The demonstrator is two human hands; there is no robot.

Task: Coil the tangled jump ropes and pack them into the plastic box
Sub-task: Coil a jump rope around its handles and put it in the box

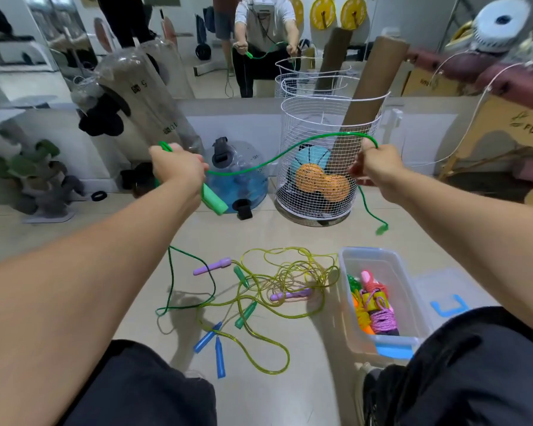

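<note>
Head view: the left hand (179,167) grips a green handle (213,200). The right hand (379,166) pinches the green rope (277,159), which runs sideways between them. The box (382,299) sits below the right hand, nearer to it.

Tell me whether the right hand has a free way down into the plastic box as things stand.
Probably not at once: the right hand pinches the green rope, whose handle the left hand grips. The plastic box itself stands open below it on the floor, lid off, nothing over it.
</note>
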